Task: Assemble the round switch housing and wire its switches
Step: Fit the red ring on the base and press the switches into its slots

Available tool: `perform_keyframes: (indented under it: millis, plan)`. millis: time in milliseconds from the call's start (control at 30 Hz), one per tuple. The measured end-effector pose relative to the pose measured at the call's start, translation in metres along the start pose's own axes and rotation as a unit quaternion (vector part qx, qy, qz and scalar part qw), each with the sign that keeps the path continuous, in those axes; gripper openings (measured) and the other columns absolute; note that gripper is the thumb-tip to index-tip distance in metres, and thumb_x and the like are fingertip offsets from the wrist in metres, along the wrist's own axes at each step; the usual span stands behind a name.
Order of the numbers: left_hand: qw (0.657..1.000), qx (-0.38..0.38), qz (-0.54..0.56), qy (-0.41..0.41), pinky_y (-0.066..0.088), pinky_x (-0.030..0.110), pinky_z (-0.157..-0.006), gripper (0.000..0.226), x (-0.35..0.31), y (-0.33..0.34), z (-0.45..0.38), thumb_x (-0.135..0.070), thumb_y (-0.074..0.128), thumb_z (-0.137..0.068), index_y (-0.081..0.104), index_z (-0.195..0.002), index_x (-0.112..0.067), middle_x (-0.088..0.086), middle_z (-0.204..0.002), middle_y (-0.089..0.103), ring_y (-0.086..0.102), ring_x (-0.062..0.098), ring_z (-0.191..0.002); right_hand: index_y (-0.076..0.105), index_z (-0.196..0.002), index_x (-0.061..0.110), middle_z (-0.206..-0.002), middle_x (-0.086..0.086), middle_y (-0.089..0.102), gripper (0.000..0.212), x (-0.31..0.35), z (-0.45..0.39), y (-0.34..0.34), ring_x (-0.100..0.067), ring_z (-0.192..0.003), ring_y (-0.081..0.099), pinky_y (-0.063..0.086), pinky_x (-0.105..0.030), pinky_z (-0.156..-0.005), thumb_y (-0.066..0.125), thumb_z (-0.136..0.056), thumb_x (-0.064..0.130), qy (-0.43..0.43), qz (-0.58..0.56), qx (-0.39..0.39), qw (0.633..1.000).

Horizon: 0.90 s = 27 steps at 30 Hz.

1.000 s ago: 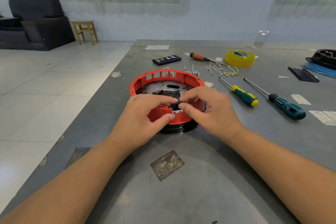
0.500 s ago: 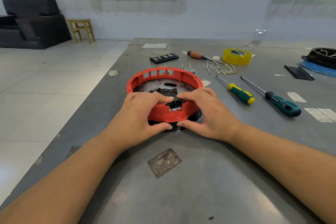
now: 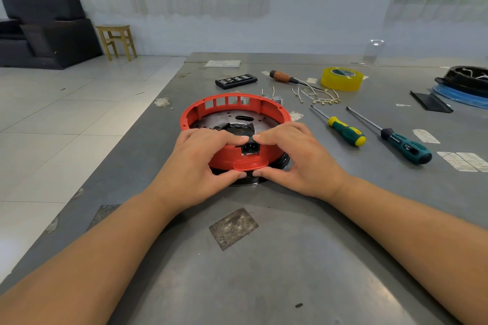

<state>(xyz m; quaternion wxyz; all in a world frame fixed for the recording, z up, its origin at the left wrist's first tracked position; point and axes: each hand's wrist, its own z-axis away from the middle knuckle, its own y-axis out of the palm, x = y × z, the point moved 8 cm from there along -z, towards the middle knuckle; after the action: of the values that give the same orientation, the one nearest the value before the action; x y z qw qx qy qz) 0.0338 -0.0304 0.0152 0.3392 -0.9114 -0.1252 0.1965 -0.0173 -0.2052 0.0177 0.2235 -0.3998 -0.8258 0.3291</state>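
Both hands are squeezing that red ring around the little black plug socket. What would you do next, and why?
Probably keep pressing until the black socket sits flush in the red housing wall. Both hands pinch there, forefingers above, thumbs under the rim; whether it has seated is unclear.

— How many screwdrivers were there?
— Three: orange (image 3: pixel 282 77), yellow-green (image 3: pixel 346 132), teal (image 3: pixel 406 145).
— And the rest?
— One housing (image 3: pixel 235 111), one tape roll (image 3: pixel 342 78), two hands: left (image 3: pixel 196 166), right (image 3: pixel 303 161).

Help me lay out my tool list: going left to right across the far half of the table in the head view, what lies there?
black switch strip → orange-handled screwdriver → yellow tape roll → black flat piece
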Motion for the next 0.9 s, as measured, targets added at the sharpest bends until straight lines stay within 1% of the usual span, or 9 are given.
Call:
perform_keyframes:
  millis: [67, 133, 200, 267, 433, 600, 667, 800, 900]
  plan:
    - [1.000, -0.001, 0.004, -0.006, 0.026, 0.020, -0.112, 0.055, 0.001, 0.001, -0.001, -0.054, 0.074, -0.078, 0.061, -0.129, -0.040, -0.036, -0.120, 0.059, 0.043, -0.022, -0.120, 0.066, -0.127, 0.015, -0.122, 0.002, 0.071, 0.054, -0.001, 0.000, 0.001, -0.015, -0.116, 0.064, 0.044, -0.046, -0.106, 0.083, -0.082, 0.041, 0.001, 0.000, 0.000, 1.000]
    - [1.000, 0.004, 0.008, -0.015, 0.031, 0.028, -0.111, 0.053, 0.000, 0.001, -0.001, -0.050, 0.078, -0.077, 0.063, -0.127, -0.037, -0.027, -0.121, 0.064, 0.051, -0.010, -0.119, 0.066, -0.126, 0.015, -0.121, 0.003, 0.071, 0.053, -0.002, 0.000, 0.001, -0.016, -0.115, 0.064, 0.044, -0.046, -0.105, 0.083, -0.083, 0.041, 0.000, 0.002, 0.000, 1.000]
    - [1.000, 0.015, 0.007, -0.021, 0.032, 0.032, -0.108, 0.051, -0.002, 0.002, -0.003, -0.050, 0.076, -0.078, 0.062, -0.126, -0.039, -0.021, -0.120, 0.068, 0.056, 0.001, -0.119, 0.067, -0.126, 0.014, -0.120, 0.002, 0.071, 0.052, -0.002, 0.000, 0.001, -0.017, -0.115, 0.064, 0.044, -0.047, -0.104, 0.083, -0.083, 0.041, 0.000, 0.003, -0.001, 1.000]
    - [0.999, 0.031, 0.000, -0.020, 0.033, 0.033, -0.106, 0.050, -0.004, 0.003, -0.005, -0.051, 0.073, -0.079, 0.060, -0.126, -0.039, -0.019, -0.119, 0.067, 0.057, 0.005, -0.117, 0.067, -0.126, 0.014, -0.120, 0.002, 0.071, 0.052, -0.001, 0.000, 0.001, -0.017, -0.115, 0.064, 0.044, -0.047, -0.104, 0.083, -0.083, 0.040, 0.001, 0.006, 0.003, 1.000]
    - [0.998, 0.056, -0.018, -0.016, 0.036, 0.038, -0.100, 0.049, -0.008, 0.004, -0.008, -0.053, 0.068, -0.080, 0.064, -0.124, -0.032, -0.018, -0.117, 0.061, 0.057, 0.009, -0.115, 0.068, -0.126, 0.014, -0.120, 0.003, 0.071, 0.052, 0.000, -0.001, 0.000, -0.017, -0.115, 0.064, 0.042, -0.046, -0.106, 0.082, -0.085, 0.042, 0.005, 0.016, 0.016, 1.000]
    - [0.998, 0.054, -0.033, -0.006, 0.034, 0.038, -0.093, 0.040, -0.011, 0.004, -0.009, -0.043, 0.070, -0.080, 0.061, -0.117, -0.033, -0.023, -0.114, 0.048, 0.054, 0.008, -0.111, 0.068, -0.127, 0.015, -0.121, 0.002, 0.070, 0.050, 0.002, -0.001, 0.000, -0.017, -0.116, 0.063, 0.042, -0.046, -0.106, 0.079, -0.087, 0.043, 0.003, 0.022, 0.022, 0.999]
    - [0.998, 0.057, -0.034, -0.005, 0.033, 0.038, -0.090, 0.038, -0.011, 0.005, -0.010, -0.044, 0.067, -0.081, 0.060, -0.117, -0.034, -0.023, -0.115, 0.046, 0.051, 0.005, -0.110, 0.068, -0.127, 0.016, -0.121, 0.002, 0.070, 0.050, 0.002, -0.001, 0.001, -0.017, -0.116, 0.062, 0.041, -0.046, -0.106, 0.078, -0.087, 0.044, 0.002, 0.026, 0.026, 0.999]
    - [0.996, 0.072, -0.045, -0.003, 0.035, 0.041, -0.092, 0.036, -0.011, 0.007, -0.009, -0.044, 0.069, -0.083, 0.062, -0.115, -0.032, -0.018, -0.116, 0.047, 0.051, 0.008, -0.112, 0.067, -0.127, 0.019, -0.122, 0.003, 0.070, 0.046, 0.004, -0.002, 0.002, -0.016, -0.117, 0.062, 0.040, -0.045, -0.106, 0.072, -0.091, 0.047, -0.004, 0.035, 0.040, 0.999]
    - [0.996, 0.073, -0.044, -0.006, 0.035, 0.040, -0.093, 0.037, -0.010, 0.006, -0.009, -0.044, 0.071, -0.083, 0.061, -0.116, -0.032, -0.020, -0.117, 0.046, 0.049, 0.006, -0.112, 0.068, -0.127, 0.019, -0.122, 0.004, 0.070, 0.046, 0.004, -0.003, 0.001, -0.017, -0.117, 0.062, 0.040, -0.045, -0.106, 0.069, -0.092, 0.049, -0.003, 0.035, 0.042, 0.999]
